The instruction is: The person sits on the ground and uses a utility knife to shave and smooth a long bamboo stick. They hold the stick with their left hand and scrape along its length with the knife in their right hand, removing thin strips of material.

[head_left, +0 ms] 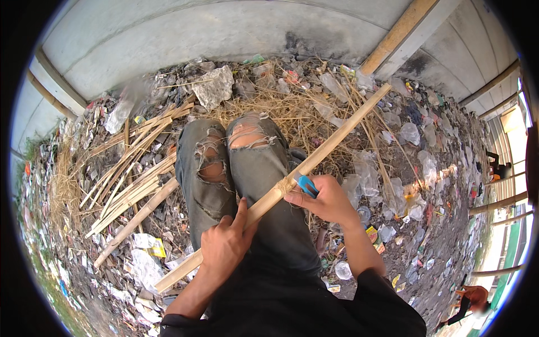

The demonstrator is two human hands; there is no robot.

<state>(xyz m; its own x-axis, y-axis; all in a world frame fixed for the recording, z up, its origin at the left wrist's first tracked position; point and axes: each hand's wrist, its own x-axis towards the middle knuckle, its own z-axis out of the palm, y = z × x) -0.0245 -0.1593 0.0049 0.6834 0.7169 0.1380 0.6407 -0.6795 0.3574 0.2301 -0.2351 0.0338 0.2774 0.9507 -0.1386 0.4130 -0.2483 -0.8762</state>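
A long pale bamboo piece (338, 136) with a knobby node lies slantwise across my lap, from lower left to upper right. My left hand (225, 247) is closed around its lower part, with one finger stretched along it. A blue-handled cutter (306, 186) is gripped in my right hand (332, 203), right at the node. My right thumb presses against the bamboo there. The cutter's blade is mostly hidden. Under the bamboo are my knees in torn dark jeans (255, 168).
Split bamboo strips (135, 163) are piled at left beside a thicker bamboo pole (135, 223). Dry straw (281, 109), a pale rock (213, 87) and plastic litter (368, 174) cover the ground. A grey wall (224, 33) stands ahead. Another person (476, 297) is at far right.
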